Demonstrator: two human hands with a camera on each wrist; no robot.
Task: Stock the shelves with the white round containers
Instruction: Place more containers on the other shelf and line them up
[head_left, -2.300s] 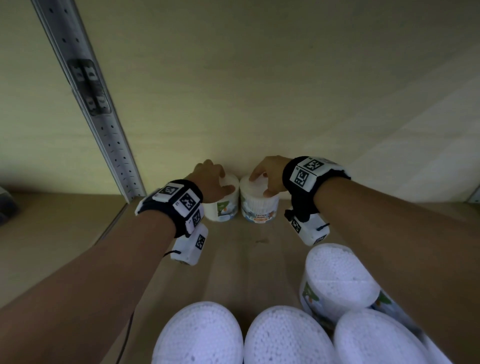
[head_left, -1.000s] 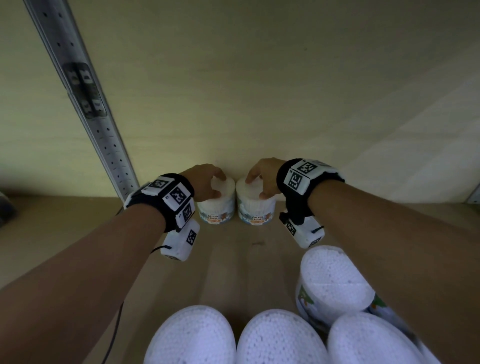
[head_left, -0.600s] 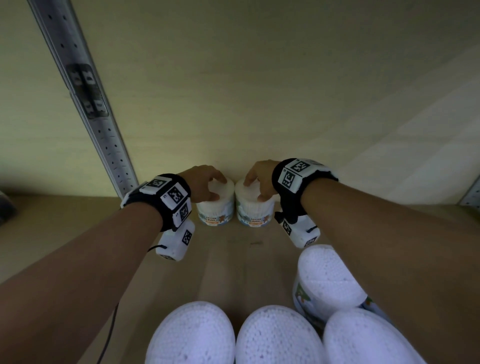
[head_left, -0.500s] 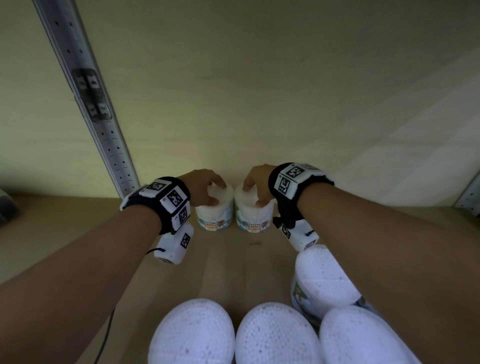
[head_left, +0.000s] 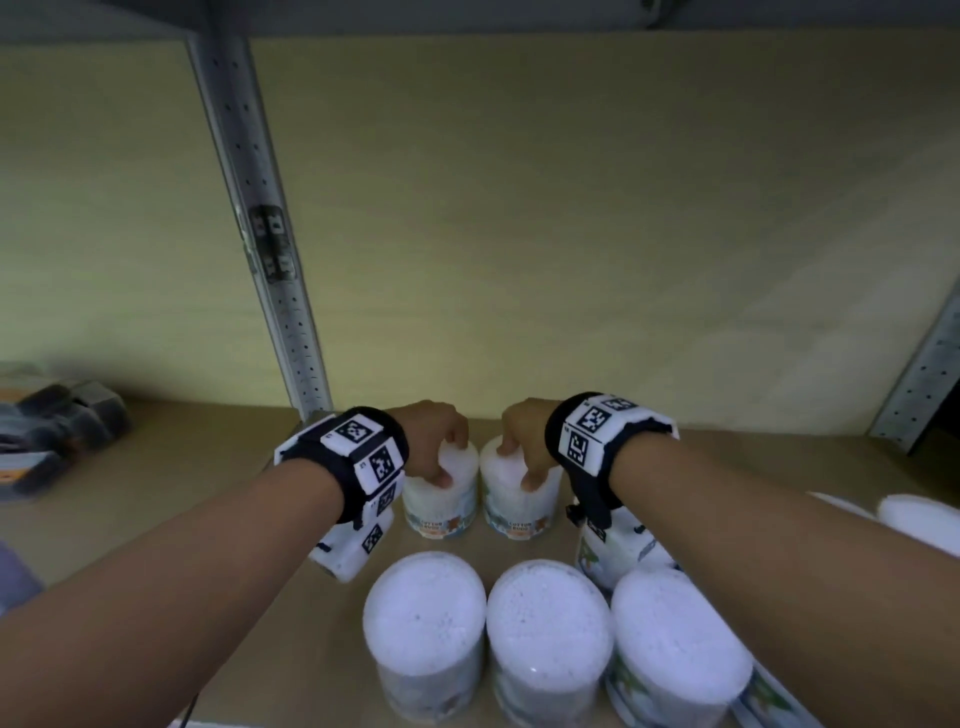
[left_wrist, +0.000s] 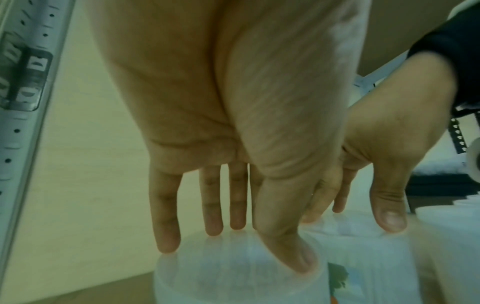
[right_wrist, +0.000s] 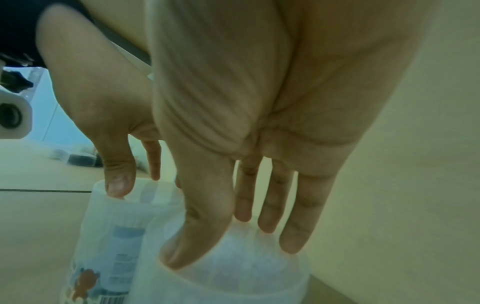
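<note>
**White tubs gripped at shelf back**

Head view: left hand (head_left: 431, 441) and right hand (head_left: 524, 441) each clasp a lid from above, on the left container (head_left: 441, 499) and right container (head_left: 519, 499), centre frame, side by side on the wooden shelf (head_left: 208, 499). Three more tubs (head_left: 548, 623) stand along the lower edge.

Left wrist view: fingers (left_wrist: 166, 222) and thumb straddle the lid rim.

Right wrist view: same grasp; fingertips (right_wrist: 293, 240) on the rim, lower centre.

bare forearms, no sleeves; each wrist wears a black strap (head_left: 347, 470) carrying white blocks printed with black square codes (head_left: 587, 431), a white camera unit (head_left: 349, 548) beneath.
</note>
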